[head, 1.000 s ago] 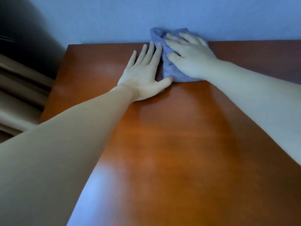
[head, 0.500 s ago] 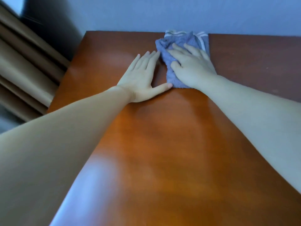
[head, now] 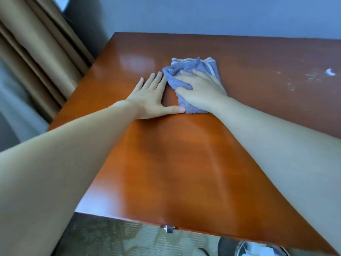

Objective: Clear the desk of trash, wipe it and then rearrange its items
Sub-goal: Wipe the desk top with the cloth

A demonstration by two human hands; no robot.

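Note:
A glossy reddish-brown wooden desk [head: 184,163] fills the view. On its far middle lies a crumpled blue cloth [head: 186,71] with pale stripes along its far edge. My right hand [head: 200,90] presses down on the cloth, fingers spread over it and curled a little into the fabric. My left hand [head: 151,97] lies flat on the bare wood just left of the cloth, fingers together, its thumb tip touching the cloth's near left corner. White smudges and a small white scrap [head: 330,72] mark the desk at the far right.
Tan curtains [head: 36,58] hang at the left beside the desk's left edge. A grey-blue wall [head: 203,13] runs behind the far edge. Below the near edge I see a metal drawer knob [head: 168,228], patterned carpet [head: 120,239] and a dark round object [head: 245,246].
Both hands and the cloth have come back from the desk's far edge toward me. The view has tilted down, so the near edge and floor now show.

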